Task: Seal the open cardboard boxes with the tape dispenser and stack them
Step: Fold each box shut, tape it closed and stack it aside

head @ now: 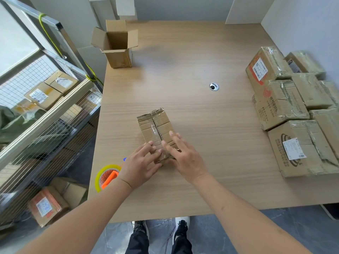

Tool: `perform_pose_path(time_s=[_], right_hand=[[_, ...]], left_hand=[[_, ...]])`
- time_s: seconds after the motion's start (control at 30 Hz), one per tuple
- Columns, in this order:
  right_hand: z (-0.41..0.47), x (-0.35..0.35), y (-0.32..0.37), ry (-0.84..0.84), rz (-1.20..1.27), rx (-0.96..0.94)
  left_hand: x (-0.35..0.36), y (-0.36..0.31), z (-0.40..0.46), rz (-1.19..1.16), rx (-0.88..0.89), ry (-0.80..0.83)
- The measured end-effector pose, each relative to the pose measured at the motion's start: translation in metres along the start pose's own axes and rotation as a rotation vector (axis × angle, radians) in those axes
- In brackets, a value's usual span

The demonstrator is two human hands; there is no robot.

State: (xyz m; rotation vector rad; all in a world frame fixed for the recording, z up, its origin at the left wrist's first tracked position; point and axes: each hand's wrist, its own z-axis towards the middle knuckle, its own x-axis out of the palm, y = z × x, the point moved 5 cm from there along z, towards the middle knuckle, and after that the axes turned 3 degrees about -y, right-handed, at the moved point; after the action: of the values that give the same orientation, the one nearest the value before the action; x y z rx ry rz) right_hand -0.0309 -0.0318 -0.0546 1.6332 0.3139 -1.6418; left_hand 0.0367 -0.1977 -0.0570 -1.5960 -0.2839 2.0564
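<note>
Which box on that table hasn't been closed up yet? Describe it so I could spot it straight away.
Start at the wooden table and look to its far left corner, by the metal shelving. There stands the open box, upright and alone. Unlike the taped boxes piled along the right edge and the box under both hands, its four top flaps stick up and outward, showing an empty inside.

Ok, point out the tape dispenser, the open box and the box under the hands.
tape dispenser [107, 177]: head view, on its orange frame inside the yellow roll.
open box [119, 58]: head view, on its front wall.
taped box [156, 123]: head view, on its top, by the taped seam.
</note>
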Motion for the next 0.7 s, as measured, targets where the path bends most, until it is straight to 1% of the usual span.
perform_pose_path(time_s=[0.07,0.17,0.23,0.33,0.4,0.5,0.6,0.7], right_hand=[[0.002,0.005,0.006,-0.014,0.015,-0.045],[-0.002,0.006,0.005,-0.04,-0.013,-0.049],[-0.003,0.005,0.007,-0.068,-0.021,-0.044],[-0.002,0.008,0.007,-0.04,0.004,-0.031],[-0.003,0.008,0.005,-0.031,0.01,-0.016],[-0.002,0.01,0.009,-0.017,-0.007,0.054],[0.006,0.012,0.016,-0.067,-0.096,0.068],[0.006,0.012,0.016,-0.086,-0.105,0.06]], left_hand=[[-0.003,0.008,-0.001,-0.024,0.05,0.043],[-0.006,0.02,0.0,0.006,0.103,0.096],[-0.004,0.022,0.003,0.041,0.131,0.08],[-0.004,0.021,0.007,0.023,0.159,0.04],[-0.005,0.021,0.007,0.01,0.144,0.018],[-0.005,0.015,0.006,0.011,0.107,0.04],[-0.012,0.011,0.008,0.025,0.092,0.076],[-0.024,0.021,0.004,0.059,-0.02,0.058]])
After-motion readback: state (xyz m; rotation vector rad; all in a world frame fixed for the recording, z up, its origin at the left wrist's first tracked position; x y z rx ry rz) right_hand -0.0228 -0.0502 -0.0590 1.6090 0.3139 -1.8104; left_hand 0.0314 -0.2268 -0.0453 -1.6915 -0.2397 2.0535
